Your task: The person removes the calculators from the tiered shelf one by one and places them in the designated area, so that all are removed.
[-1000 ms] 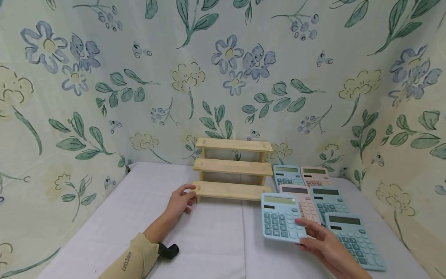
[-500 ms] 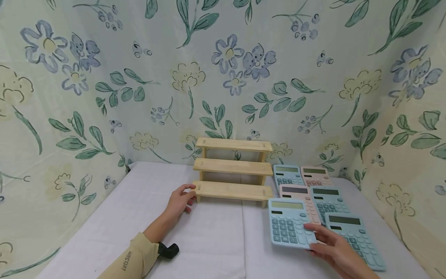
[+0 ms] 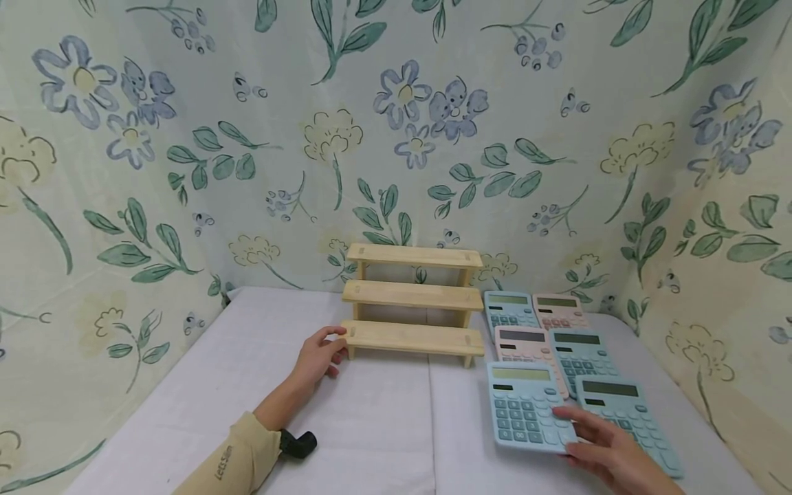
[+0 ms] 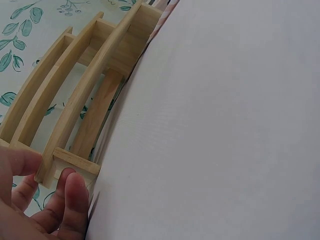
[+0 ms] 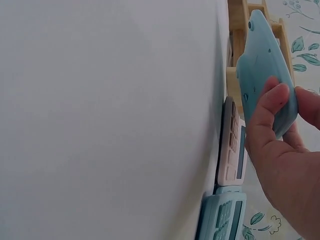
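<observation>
My right hand pinches a light blue calculator by its lower right edge, thumb on one face and fingers on the other. In the right wrist view the calculator's smooth back is seen, raised off the table. My left hand holds the left end of the lowest board of a three-tier wooden step shelf. In the left wrist view the board's end sits between the fingers and the rest of the hand.
Right of the shelf, several calculators lie on the white-covered table. They include a pink calculator partly behind the held one, a blue calculator partly under my right hand, and others farther back. A floral cloth hangs behind.
My right hand has carried the blue calculator right and toward me, away from the shelf's right front corner. The left hand and the shelf have stayed in place.
</observation>
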`<state>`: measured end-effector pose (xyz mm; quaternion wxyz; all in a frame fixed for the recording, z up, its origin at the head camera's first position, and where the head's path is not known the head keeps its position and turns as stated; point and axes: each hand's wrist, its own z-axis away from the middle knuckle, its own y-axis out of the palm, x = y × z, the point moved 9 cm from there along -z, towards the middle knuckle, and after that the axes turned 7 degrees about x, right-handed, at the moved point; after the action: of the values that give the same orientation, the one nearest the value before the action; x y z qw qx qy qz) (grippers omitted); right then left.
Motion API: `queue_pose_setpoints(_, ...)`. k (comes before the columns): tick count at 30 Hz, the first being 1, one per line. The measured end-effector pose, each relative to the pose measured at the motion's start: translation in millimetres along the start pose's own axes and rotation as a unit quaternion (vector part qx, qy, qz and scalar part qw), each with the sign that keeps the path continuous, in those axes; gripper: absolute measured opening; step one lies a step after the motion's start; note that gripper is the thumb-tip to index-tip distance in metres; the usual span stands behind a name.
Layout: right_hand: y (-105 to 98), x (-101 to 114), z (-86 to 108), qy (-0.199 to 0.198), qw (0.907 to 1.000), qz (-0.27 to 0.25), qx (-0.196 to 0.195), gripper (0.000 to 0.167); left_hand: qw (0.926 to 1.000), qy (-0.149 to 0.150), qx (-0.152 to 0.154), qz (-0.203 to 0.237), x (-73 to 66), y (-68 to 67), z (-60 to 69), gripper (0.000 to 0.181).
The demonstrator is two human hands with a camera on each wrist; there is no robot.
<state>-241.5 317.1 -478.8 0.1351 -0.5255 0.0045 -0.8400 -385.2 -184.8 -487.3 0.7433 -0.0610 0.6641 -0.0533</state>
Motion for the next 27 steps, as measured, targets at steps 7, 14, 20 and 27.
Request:
queue_pose_setpoints(7, -9.7, -6.9, 5.1, 0.001, 0.9992, 0.013, 0.039, 0.066, 1.0000, -0.001, 0.001, 0.001, 0.1, -0.2, 0.1, 0.029)
queue_pose_setpoints(14, -20.2, -16.2, 6.1, 0.030, 0.9993, 0.022, 0.003, 0.068, 1.0000, -0.005, 0.003, 0.004, 0.4, -1.1, 0.7, 0.029)
queue_pose_setpoints(20, -26.8, -22.4, 8.9, 0.040, 0.9991, 0.015, -0.003, 0.072, 0.9999, -0.006, 0.005, 0.009, -0.3, 0.3, 0.7, 0.030)
queue_pose_setpoints(27, -32.1, -26.6, 13.6, 0.035, 0.9981, -0.032, 0.039, 0.073, 1.0000, -0.006, 0.004, 0.006, 0.2, -0.2, 0.7, 0.029)
